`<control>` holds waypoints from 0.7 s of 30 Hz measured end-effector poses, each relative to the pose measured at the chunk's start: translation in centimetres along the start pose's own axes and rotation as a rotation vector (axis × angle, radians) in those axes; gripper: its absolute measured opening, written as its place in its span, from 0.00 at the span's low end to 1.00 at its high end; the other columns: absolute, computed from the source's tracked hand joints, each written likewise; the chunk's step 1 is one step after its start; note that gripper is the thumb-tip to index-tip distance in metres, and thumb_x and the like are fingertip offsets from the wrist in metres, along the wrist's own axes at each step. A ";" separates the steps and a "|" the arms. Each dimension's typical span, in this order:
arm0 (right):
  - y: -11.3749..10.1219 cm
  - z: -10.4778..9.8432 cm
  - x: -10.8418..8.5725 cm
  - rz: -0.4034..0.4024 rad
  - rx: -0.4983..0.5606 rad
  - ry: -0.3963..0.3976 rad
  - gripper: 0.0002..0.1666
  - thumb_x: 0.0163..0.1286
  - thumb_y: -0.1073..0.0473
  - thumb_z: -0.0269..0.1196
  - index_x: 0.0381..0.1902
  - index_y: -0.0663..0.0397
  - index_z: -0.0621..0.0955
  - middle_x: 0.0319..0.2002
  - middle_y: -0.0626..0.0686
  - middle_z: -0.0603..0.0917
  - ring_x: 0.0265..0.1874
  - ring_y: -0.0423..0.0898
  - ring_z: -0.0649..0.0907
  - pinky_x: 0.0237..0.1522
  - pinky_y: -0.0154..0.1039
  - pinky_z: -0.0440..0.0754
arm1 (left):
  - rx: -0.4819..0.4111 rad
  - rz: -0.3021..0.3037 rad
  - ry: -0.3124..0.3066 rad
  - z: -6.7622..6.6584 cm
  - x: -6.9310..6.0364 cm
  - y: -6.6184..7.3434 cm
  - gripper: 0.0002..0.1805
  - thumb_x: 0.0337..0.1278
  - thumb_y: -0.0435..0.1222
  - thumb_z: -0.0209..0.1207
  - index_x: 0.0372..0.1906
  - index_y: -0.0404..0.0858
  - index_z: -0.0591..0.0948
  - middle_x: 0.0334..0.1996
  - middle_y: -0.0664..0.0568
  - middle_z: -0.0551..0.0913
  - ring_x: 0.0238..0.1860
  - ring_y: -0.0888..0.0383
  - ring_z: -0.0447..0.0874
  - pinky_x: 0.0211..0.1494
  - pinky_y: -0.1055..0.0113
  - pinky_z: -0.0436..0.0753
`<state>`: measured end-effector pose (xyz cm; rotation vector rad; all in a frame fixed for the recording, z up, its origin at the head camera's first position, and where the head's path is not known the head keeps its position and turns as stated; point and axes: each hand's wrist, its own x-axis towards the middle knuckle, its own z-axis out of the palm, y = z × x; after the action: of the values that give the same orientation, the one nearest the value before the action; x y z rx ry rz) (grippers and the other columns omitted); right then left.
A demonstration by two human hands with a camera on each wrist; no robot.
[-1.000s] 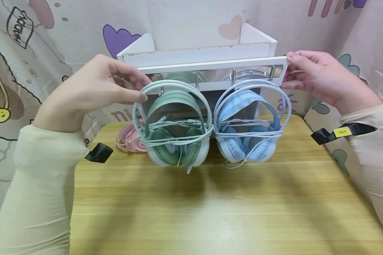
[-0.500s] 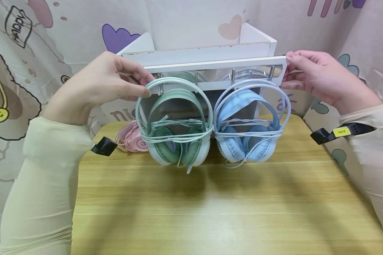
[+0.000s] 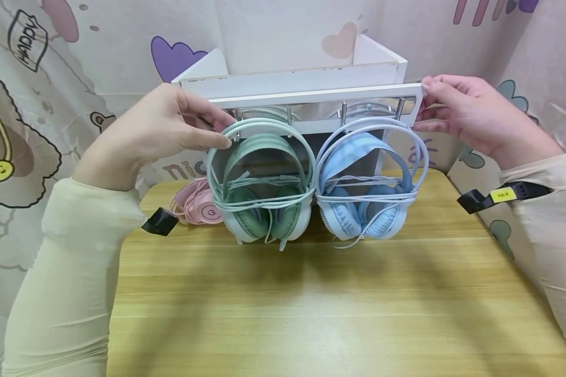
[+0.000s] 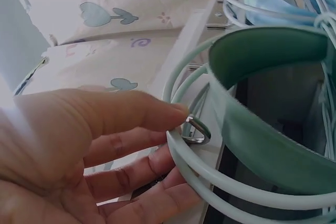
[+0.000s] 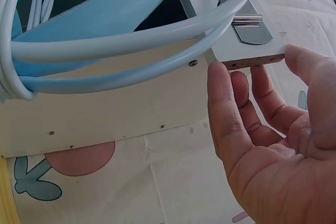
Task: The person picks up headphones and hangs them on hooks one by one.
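At the front of the rack [image 3: 313, 126], above the tabletop [image 3: 339, 298], the green headset [image 3: 290, 212] hangs with its hoops [image 4: 262, 199] pinched in the left grip [image 3: 167, 128], while the right grip [image 3: 474, 115] holds the rack's end. It should handle light and springy, its slick hoops best taken near the top, clear of the wound cable [image 3: 264, 203]. The right wrist view shows the rack's bare brown edge [image 5: 254, 62], hidden from the head view.
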<state>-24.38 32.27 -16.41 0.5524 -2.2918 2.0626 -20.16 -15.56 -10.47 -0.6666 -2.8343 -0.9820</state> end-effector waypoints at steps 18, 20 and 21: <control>0.2 -0.1 0.0 -0.017 0.030 -0.009 0.15 0.85 0.53 0.58 0.53 0.55 0.87 0.42 0.53 0.85 0.41 0.46 0.89 0.44 0.33 0.92 | 0.174 -0.027 0.158 2.0 -1.4 -0.1 0.15 0.54 0.43 0.81 0.48 0.47 0.94 0.41 0.53 0.95 0.34 0.69 0.89 0.40 0.78 0.79; 0.3 -0.1 0.0 -0.022 0.038 -0.015 0.16 0.86 0.53 0.58 0.54 0.56 0.87 0.42 0.53 0.85 0.41 0.46 0.89 0.44 0.33 0.92 | 0.169 -0.021 0.159 2.1 -1.4 -0.2 0.15 0.55 0.43 0.81 0.48 0.47 0.94 0.42 0.53 0.95 0.34 0.68 0.89 0.40 0.78 0.79; 0.3 -0.1 0.1 -0.025 0.045 -0.019 0.16 0.86 0.53 0.57 0.54 0.56 0.87 0.42 0.53 0.85 0.42 0.46 0.89 0.44 0.34 0.92 | 0.170 -0.016 0.161 2.1 -1.5 -0.2 0.15 0.56 0.43 0.81 0.48 0.47 0.94 0.42 0.52 0.95 0.34 0.67 0.89 0.40 0.78 0.79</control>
<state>-24.53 32.36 -16.66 0.6016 -2.2406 2.1119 -18.76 -15.01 -12.56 -0.5228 -2.7456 -0.7485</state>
